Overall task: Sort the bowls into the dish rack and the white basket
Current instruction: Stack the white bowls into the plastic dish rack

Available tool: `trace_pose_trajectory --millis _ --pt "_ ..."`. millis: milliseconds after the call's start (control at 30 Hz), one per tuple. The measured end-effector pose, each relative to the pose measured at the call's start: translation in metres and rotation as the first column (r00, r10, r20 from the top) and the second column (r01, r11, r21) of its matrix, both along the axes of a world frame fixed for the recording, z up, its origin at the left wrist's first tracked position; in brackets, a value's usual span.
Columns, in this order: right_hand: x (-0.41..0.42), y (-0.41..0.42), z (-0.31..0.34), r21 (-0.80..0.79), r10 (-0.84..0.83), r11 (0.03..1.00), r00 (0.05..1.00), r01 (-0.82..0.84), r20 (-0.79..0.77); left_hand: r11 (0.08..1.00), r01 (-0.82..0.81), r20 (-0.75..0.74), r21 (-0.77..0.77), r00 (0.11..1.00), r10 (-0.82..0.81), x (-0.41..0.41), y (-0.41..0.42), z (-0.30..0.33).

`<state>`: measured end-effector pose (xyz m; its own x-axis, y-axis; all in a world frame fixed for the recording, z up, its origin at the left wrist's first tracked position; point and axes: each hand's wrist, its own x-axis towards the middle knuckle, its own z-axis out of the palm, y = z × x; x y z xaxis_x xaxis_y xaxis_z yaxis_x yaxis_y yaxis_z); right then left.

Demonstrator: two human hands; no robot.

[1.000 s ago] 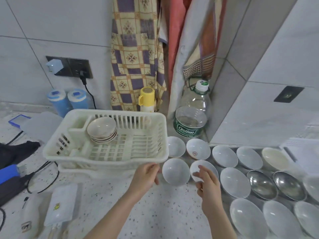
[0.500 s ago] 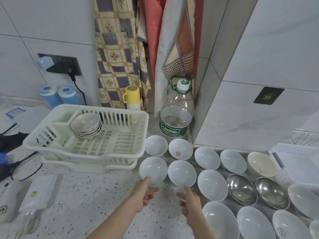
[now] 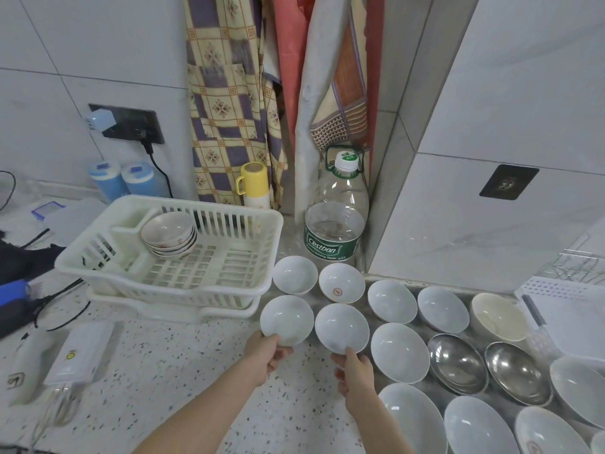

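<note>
Many bowls lie in rows on the counter. My left hand pinches the near rim of a small white bowl just in front of the white basket. My right hand grips the near rim of the small white bowl beside it. Both bowls rest on the counter. The basket holds a stack of patterned bowls at its back left. A wire dish rack shows at the far right edge, partly cut off.
More white bowls, a cream bowl and two steel bowls fill the counter to the right. A large water bottle and a yellow mug stand behind. Cables and chargers lie at the left.
My left hand left the basket's front edge and came down to the left bowl's rim. My right hand drew back to the near rim of the right bowl. The view shifted right.
</note>
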<state>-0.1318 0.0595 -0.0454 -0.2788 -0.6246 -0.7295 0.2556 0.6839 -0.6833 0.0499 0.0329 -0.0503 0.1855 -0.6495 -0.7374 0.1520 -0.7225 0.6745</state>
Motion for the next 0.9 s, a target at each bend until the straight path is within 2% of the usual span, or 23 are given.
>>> trace_pose_trajectory --millis 200,500,733,900 --pt "0.004 -0.003 0.002 0.015 -0.011 1.0 1.0 0.011 -0.01 0.999 -0.018 0.062 -0.036 0.998 0.02 0.021 0.024 0.005" --pt "0.016 0.003 0.014 -0.014 -0.067 0.998 0.994 0.066 -0.082 0.98 0.158 0.073 -0.123 0.986 -0.15 0.047 0.037 0.047" --pt "0.027 0.031 0.047 -0.182 -0.111 0.978 0.992 0.098 -0.065 0.923 0.282 0.035 -0.262 0.959 -0.283 0.082 0.042 0.091" --pt "0.045 0.025 0.089 -0.341 -0.146 0.933 0.986 0.113 -0.074 0.913 0.218 -0.013 -0.344 0.972 -0.237 0.12 0.035 0.115"
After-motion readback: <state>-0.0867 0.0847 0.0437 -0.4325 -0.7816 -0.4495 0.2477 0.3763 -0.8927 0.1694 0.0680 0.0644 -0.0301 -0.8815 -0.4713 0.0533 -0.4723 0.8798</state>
